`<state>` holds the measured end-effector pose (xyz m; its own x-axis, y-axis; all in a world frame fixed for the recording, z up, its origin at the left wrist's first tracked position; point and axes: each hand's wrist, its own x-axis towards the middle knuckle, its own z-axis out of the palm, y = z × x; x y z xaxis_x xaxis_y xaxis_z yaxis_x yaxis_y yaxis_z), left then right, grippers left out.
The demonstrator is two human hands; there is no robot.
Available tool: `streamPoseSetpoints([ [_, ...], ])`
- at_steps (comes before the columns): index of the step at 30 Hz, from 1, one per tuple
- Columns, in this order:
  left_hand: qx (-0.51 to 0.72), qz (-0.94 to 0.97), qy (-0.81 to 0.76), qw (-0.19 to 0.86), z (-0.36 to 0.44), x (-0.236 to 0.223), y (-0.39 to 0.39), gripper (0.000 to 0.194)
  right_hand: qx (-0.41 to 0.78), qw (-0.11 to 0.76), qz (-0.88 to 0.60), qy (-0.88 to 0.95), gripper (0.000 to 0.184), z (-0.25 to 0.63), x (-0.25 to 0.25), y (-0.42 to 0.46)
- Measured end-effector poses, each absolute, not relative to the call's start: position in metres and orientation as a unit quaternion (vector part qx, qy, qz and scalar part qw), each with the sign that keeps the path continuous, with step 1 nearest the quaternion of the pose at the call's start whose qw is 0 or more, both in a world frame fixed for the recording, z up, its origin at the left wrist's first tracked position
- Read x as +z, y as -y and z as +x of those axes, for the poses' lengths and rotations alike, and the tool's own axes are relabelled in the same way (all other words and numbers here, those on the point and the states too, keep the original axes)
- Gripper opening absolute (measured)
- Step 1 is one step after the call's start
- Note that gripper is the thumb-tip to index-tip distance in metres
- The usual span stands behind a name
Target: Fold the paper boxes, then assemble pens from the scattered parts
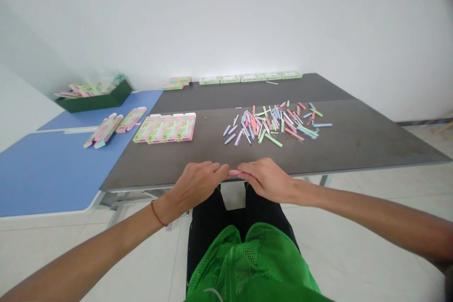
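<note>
My left hand (196,183) and my right hand (267,179) meet at the near edge of the dark table (354,141). Both are closed, pinching the two ends of a small pink pen-like piece (233,172) between them. Most of that piece is hidden by my fingers. Farther out on the table lies a scattered heap of several pastel pens and caps (274,122) in pink, green, blue and purple.
A row of flat pastel boxes (166,128) lies left of the heap, with folded box blanks (106,128) on the blue table (46,170). A green tray (94,96) holds more packs. Green boxes (249,77) line the far edge by the white wall.
</note>
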<state>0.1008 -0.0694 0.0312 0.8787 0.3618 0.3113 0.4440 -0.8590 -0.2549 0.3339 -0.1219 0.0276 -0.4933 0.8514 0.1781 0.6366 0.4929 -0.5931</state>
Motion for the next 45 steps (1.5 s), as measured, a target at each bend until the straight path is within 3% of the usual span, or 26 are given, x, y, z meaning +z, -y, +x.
streamPoseSetpoints([
  [3, -0.134, -0.958, 0.183, 0.175, 0.101, 0.034, 0.072, 0.027, 0.515, 0.209, -0.411, 0.722, 0.037, 0.342, 0.028, 0.107],
  [6, -0.145, -0.957, 0.151, 0.199, 0.102, 0.039, 0.074, 0.028, 0.773, 0.115, -0.332, 0.528, 0.039, 0.35, 0.021, 0.091],
  [10, -0.144, -0.957, 0.126, 0.217, 0.103, 0.043, 0.068, 0.026, 0.87, 0.076, -0.27, 0.405, 0.042, 0.352, 0.012, 0.083],
  [14, -0.133, -0.968, 0.155, 0.148, 0.102, 0.043, 0.061, 0.029, 0.807, 0.17, -0.342, 0.451, 0.043, 0.346, 0.018, 0.095],
  [18, -0.155, -0.958, 0.237, -0.049, 0.1, 0.045, 0.062, 0.02, 0.603, 0.268, -0.423, 0.621, 0.044, 0.343, 0.03, 0.112],
  [22, -0.208, -0.905, 0.303, -0.213, 0.095, 0.051, 0.066, 0.032, 0.474, 0.28, -0.46, 0.697, 0.038, 0.348, 0.037, 0.125],
  [28, -0.259, -0.835, 0.325, -0.361, 0.091, 0.056, 0.071, 0.024, 0.4, 0.302, -0.484, 0.718, 0.033, 0.354, 0.038, 0.138],
  [36, -0.317, -0.791, 0.342, -0.395, 0.096, 0.053, 0.083, 0.015, 0.326, 0.327, -0.492, 0.739, 0.024, 0.352, 0.041, 0.143],
  [45, -0.348, -0.797, 0.347, -0.352, 0.094, 0.046, 0.084, 0.011, 0.427, 0.409, -0.494, 0.637, 0.025, 0.357, 0.034, 0.143],
])
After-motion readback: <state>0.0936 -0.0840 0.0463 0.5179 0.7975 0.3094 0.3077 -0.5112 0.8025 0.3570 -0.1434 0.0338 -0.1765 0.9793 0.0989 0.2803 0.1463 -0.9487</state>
